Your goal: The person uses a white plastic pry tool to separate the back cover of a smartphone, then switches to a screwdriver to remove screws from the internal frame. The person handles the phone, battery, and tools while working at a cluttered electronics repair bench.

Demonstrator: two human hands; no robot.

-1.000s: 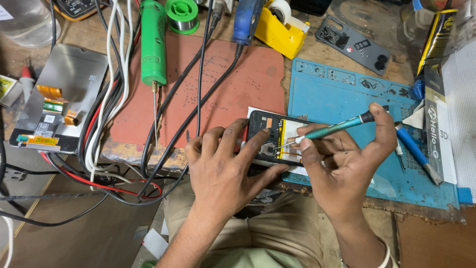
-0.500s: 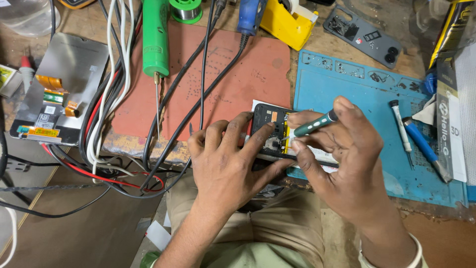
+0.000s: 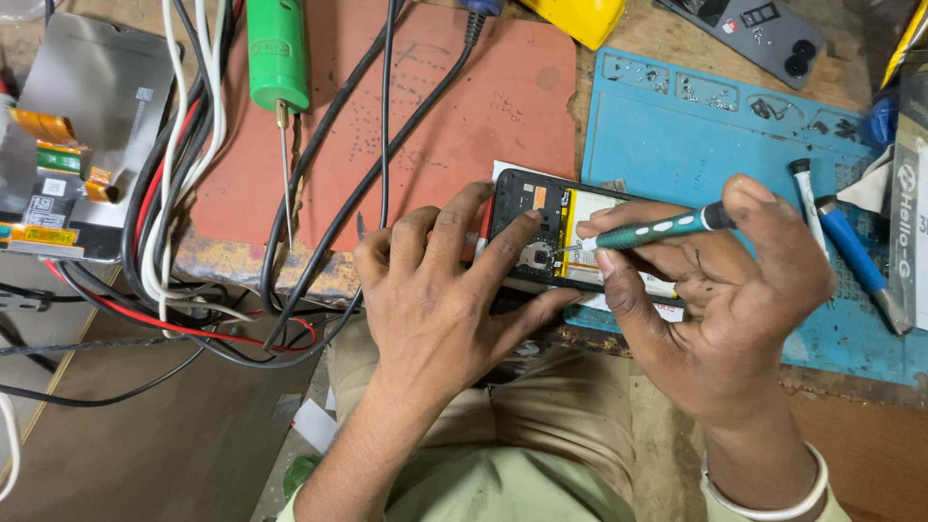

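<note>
Pinning opened phone (image 3: 541,232) at bench edge, left hand (image 3: 435,300); right hand (image 3: 735,290) drives screwdriver (image 3: 652,232).

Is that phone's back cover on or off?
Off: the phone lies with its battery and inner parts bare under the screwdriver.

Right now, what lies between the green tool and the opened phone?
In the head view, black cables cross the red mat between the green tool and opened phone.

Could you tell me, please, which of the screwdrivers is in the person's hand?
The teal-handled screwdriver, held in the right hand, its tip on the opened phone. The blue-handled one and the dark-tipped one lie untouched on the blue mat.
</note>
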